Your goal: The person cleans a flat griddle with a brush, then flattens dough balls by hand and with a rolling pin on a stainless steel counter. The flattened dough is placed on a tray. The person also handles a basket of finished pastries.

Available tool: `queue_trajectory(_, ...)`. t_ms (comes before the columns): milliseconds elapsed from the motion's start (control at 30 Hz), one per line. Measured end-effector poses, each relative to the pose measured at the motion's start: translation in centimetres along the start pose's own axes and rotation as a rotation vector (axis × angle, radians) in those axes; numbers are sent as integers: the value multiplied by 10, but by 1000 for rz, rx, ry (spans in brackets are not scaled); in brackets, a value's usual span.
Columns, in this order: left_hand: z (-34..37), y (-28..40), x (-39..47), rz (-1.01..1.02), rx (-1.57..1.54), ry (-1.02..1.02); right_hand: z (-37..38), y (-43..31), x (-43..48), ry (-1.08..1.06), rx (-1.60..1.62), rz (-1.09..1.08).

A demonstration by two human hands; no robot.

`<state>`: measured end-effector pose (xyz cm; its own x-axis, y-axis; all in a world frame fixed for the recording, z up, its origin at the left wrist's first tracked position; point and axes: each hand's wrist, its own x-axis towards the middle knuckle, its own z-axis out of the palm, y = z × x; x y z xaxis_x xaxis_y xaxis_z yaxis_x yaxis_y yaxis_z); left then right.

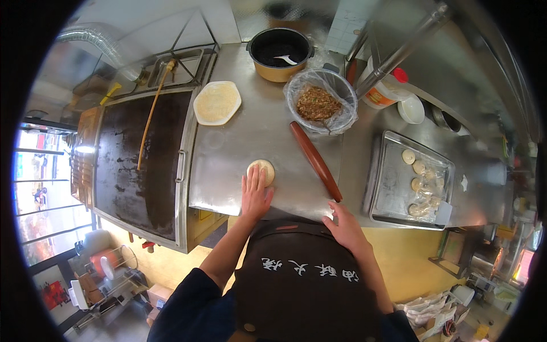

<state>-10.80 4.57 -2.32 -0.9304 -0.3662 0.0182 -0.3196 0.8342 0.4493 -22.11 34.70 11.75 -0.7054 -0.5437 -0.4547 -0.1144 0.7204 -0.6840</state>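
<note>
My left hand [255, 194] lies flat on a round piece of dough [268, 171] coated with pale grains, its fingers covering part of the top. The dough rests on the stainless steel worktop [256, 137]. By the front edge, my right hand [345, 225] has its fingers apart and holds nothing. Its fingertips are close to the near end of a reddish-brown tapered rolling pin [315, 160]; whether they touch cannot be told. Farther back, a white angular plate [196, 109] carries a layer of pale grains, perhaps sesame seeds. A plastic-lined bowl [348, 96] contains minced filling [317, 104].
Left of the worktop is a dark flat griddle [141, 171] with a thin wooden stick [150, 124] across it. At the back sits a black-lined pot [277, 75] with a white utensil inside. To the right, a metal tray [391, 184] bears several dough pieces, some under plastic.
</note>
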Motion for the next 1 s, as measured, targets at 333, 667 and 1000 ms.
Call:
queue_trajectory(333,33,-82,43,-676,-668,84,7,5,2,-28,-62,1)
queue_trajectory(667,31,-83,61,-616,-469,-22,0,23,-16,75,-14,36)
queue_trajectory(1000,20,-63,71,-586,-436,-96,1,33,-21,30,10,72)
